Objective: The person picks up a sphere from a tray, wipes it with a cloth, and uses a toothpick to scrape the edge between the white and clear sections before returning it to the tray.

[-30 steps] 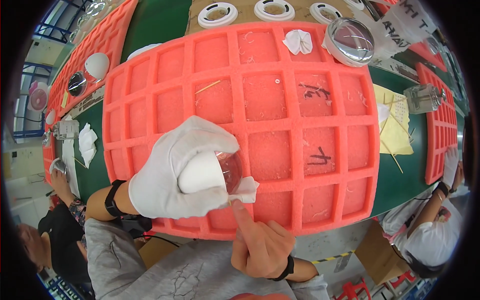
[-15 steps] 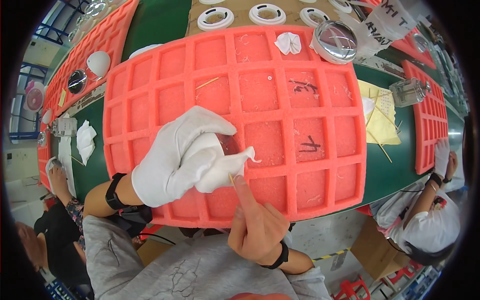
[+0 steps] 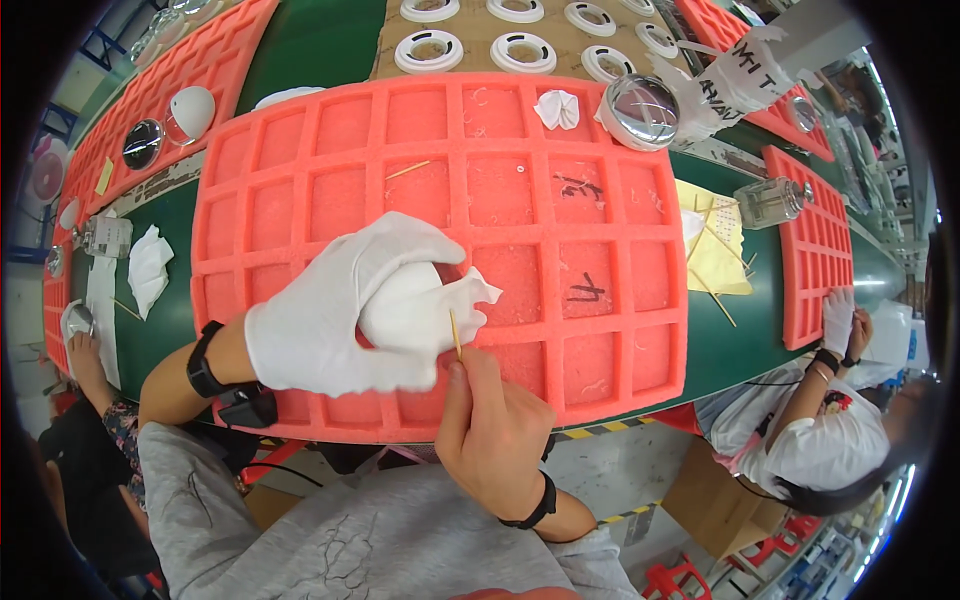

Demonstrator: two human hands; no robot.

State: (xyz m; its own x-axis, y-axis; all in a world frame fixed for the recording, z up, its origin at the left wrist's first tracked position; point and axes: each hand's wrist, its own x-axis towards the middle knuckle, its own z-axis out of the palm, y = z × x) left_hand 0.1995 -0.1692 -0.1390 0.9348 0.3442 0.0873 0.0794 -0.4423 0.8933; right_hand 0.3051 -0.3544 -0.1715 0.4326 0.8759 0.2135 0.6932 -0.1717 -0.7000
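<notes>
My left hand (image 3: 325, 310), in a white glove, curls around a white rounded piece (image 3: 395, 310) above the red foam tray. White cloth (image 3: 468, 296) lies over the piece's right side, its loose corner sticking out. A thin wooden stick (image 3: 455, 332) is pinched between the thumb and forefinger of my bare right hand (image 3: 495, 430). Its upper end reaches the cloth; whether it presses in, I cannot tell. What lies beneath the cloth is hidden.
The red tray (image 3: 612, 325) has square pockets; another stick (image 3: 408, 169), a crumpled cloth (image 3: 557, 110) and a shiny clear dome (image 3: 640, 112) lie on it. White rings (image 3: 523, 52) sit beyond. A glass bottle (image 3: 770, 203) stands right, near yellow paper (image 3: 718, 255). Co-workers sit on both sides.
My left hand's thumb has spread away from its fingers, baring more of the white piece. The stick in my right hand shows more of its length. The whole view has shifted slightly.
</notes>
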